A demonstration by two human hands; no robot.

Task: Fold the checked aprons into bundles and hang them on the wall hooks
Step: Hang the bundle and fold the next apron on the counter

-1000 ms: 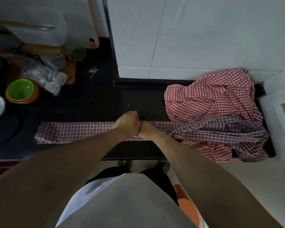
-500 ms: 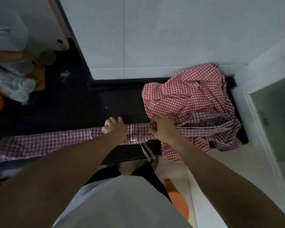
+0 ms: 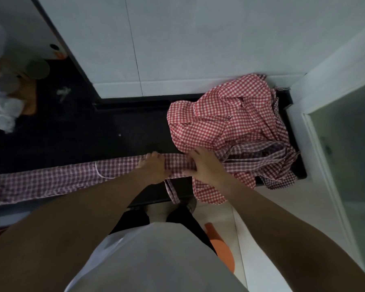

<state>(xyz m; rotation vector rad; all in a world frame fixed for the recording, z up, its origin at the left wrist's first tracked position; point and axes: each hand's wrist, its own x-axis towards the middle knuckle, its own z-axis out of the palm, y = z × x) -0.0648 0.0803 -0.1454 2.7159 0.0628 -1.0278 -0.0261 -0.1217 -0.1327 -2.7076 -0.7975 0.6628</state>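
Observation:
A purple checked apron (image 3: pixel 57 180), folded into a long narrow strip, lies along the front edge of the black counter (image 3: pixel 105 127). My left hand (image 3: pixel 154 167) rests flat on the strip, fingers laid over its far edge. My right hand (image 3: pixel 202 165) lies just to the right with spread fingers pressing on the strip where it meets the pile. One apron tie (image 3: pixel 172 191) hangs over the counter front. A crumpled red checked apron (image 3: pixel 219 123) is heaped at the right end, with more purple checked cloth (image 3: pixel 268 161) bunched on it. No wall hooks are in view.
White tiled wall (image 3: pixel 177 49) rises behind the counter. A white door frame (image 3: pixel 325 123) closes off the right end. At far left sit a crumpled plastic bag (image 3: pixel 2 110) and a green cup (image 3: pixel 38 69). An orange object (image 3: pixel 221 247) lies on the floor by my feet.
My hands have parted from a tight clasp at the strip's middle and moved right toward the pile. The view swung right, so the bowls at left are out of frame.

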